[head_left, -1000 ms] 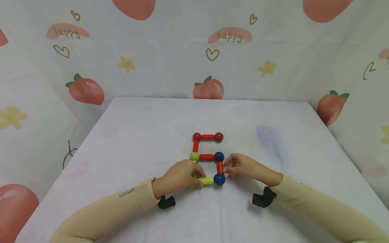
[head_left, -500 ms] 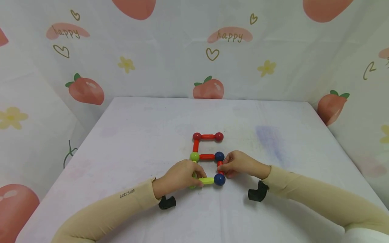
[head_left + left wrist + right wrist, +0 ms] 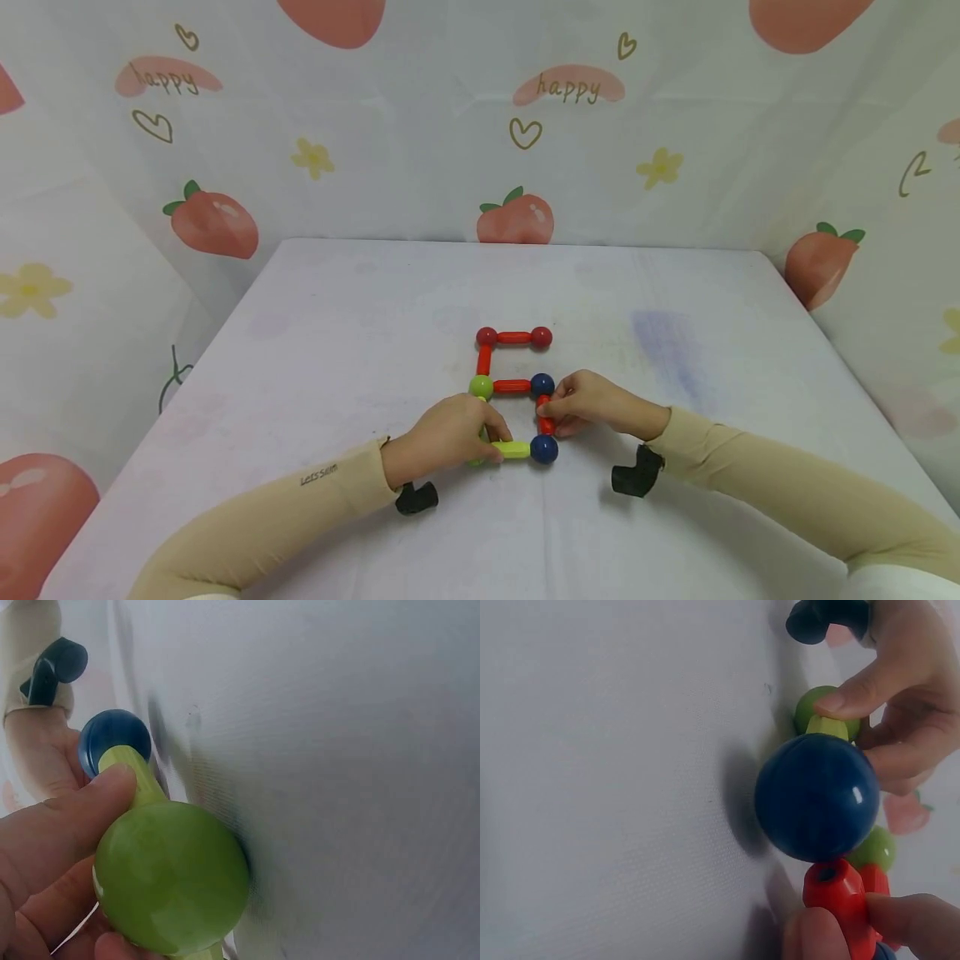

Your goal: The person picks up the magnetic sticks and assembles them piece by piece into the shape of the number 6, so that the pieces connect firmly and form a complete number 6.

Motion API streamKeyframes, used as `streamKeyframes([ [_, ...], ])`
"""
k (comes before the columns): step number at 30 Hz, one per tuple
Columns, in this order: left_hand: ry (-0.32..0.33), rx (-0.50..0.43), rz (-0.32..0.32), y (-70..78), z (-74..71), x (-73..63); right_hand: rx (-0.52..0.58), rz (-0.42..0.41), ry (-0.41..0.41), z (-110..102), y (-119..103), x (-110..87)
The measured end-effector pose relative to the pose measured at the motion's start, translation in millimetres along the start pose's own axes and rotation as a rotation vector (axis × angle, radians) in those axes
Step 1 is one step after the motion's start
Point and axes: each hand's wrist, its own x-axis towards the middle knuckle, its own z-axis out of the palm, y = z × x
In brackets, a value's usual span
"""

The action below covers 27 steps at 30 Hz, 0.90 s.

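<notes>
A ball-and-stick magnetic toy lies flat on the white table, roughly like a figure with two stacked squares. My left hand [image 3: 450,433] pinches the yellow-green stick [image 3: 514,450] close to the near-left green ball [image 3: 172,877]. That stick's other end meets the near blue ball [image 3: 543,449]. My right hand [image 3: 600,406] pinches the right-hand red stick [image 3: 546,423] between thumb and fingers. In the right wrist view this red stick's end face shows right beside the near blue ball, not squarely against it. The far blue ball [image 3: 542,384] sits at the stick's other end.
Beyond the hands, a green ball [image 3: 482,387] and two dark red balls, one at the far left corner [image 3: 487,337], are joined by red sticks [image 3: 513,337]. Black wrist cameras [image 3: 637,472] hang under both sleeves. A fruit-patterned cloth [image 3: 405,167] rises behind the table [image 3: 360,292].
My right hand has moved left and now pinches the right-hand red stick. The near blue ball and yellow-green stick have shifted slightly toward me. My left hand keeps its hold.
</notes>
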Motion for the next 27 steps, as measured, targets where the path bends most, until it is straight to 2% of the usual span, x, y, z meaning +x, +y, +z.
streamKeyframes([
  [9, -0.013, 0.05, -0.014, 1.8, 1.5, 3.6, 0.025, -0.003, -0.007, 0.6, -0.6, -1.1],
  [27, -0.018, 0.058, -0.011, 2.2, 1.3, 4.4, 0.059, -0.017, -0.038, 1.5, 2.5, -0.3],
])
